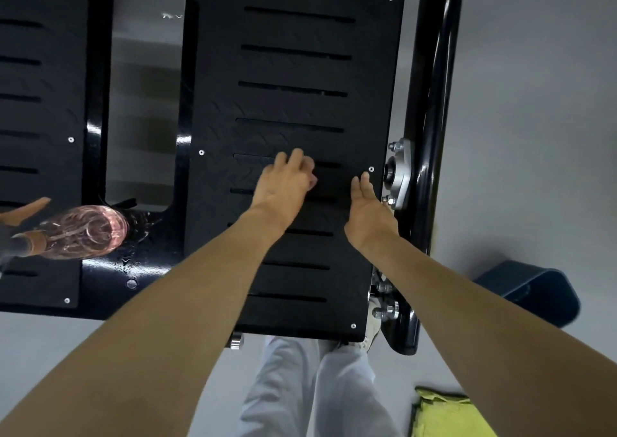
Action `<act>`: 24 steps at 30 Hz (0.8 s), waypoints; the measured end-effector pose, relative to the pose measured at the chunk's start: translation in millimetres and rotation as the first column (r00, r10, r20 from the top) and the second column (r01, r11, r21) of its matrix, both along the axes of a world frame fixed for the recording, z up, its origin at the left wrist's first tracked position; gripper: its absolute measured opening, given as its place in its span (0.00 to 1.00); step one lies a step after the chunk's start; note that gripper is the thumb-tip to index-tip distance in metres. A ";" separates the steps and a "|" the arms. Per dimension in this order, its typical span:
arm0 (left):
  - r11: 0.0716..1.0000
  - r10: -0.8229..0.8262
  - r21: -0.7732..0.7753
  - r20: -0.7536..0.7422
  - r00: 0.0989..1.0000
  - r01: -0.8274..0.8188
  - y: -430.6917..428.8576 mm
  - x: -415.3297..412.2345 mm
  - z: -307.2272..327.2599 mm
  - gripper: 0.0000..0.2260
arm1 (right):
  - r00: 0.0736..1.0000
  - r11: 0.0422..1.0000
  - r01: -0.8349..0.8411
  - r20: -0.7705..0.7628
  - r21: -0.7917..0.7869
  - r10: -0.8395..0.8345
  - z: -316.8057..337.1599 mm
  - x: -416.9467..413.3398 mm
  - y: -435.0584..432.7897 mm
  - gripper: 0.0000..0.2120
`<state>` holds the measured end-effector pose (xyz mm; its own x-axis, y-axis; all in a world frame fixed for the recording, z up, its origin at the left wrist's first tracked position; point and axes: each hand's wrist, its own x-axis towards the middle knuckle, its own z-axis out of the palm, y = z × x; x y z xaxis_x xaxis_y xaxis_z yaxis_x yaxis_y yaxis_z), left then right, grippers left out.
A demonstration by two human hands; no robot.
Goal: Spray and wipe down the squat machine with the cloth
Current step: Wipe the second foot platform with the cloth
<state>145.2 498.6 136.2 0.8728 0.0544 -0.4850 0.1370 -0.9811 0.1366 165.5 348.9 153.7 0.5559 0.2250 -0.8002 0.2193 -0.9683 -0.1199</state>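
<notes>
Squat machine (293, 316) fills the upper and middle view, black, standing on a grey floor (534, 102), seen from above. Right footplate (293, 109): slotted, tread-patterned, screws at the corners, both hands on or over it. Left footplate (40, 102): same pattern, cut off by the left edge. Glossy black frame tube (437, 69) runs along the right side of the right footplate. Light trousers (300, 390) visible at the bottom, below the near edge of the plate. Dark blue bin-like container (531, 289) on the floor, right of the frame, tipped on its side. Yellow-green cloth (447, 413) lies on the floor at bottom right, well apart from both hands and not held. Clear pinkish spray bottle (83, 231) sits at the left on the frame section between the two plates; wet droplets on the gloss paint beside it. Left hand (287, 182): mid-plate, knuckles bent, fingers curled, motion-blurred; can't tell if it's pinching anything or just clenched. Right hand (367, 209): released, fingers straight, at the plate's right edge. Silver bearing mount (399, 172) with bolts just beside the right hand, between plate and tube.
</notes>
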 end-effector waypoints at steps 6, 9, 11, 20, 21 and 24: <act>0.970 0.242 0.016 -0.056 0.969 -0.242 -15.0 4.2 11.6 0.13 | 1.000 1.000 -0.001 0.000 -0.003 0.001 2.0 -0.9 1.1 0.39; 0.996 0.046 -0.082 0.044 0.998 -0.042 -46.4 18.7 7.0 0.14 | 1.000 1.000 0.029 -0.010 0.001 -0.029 2.0 0.6 1.0 0.39; 0.992 -0.109 -0.058 0.105 0.989 0.115 -55.7 24.3 0.2 0.18 | 0.999 0.999 0.035 -0.014 0.013 -0.034 0.0 1.4 -0.3 0.40; 0.972 -0.187 0.160 0.063 0.980 0.175 31.2 -5.7 -9.8 0.20 | 1.000 1.000 -0.005 0.000 0.025 0.005 -2.8 -1.4 -4.6 0.41; 0.976 -0.139 0.176 0.059 0.989 0.127 42.7 -11.3 -8.7 0.20 | 1.000 1.000 0.001 -0.010 0.024 0.000 -2.1 -0.8 -4.3 0.41; 0.967 -0.011 0.255 0.027 1.000 0.003 57.6 -19.9 -3.7 0.19 | 1.000 1.000 0.009 -0.020 0.028 -0.008 -2.1 0.1 -4.1 0.42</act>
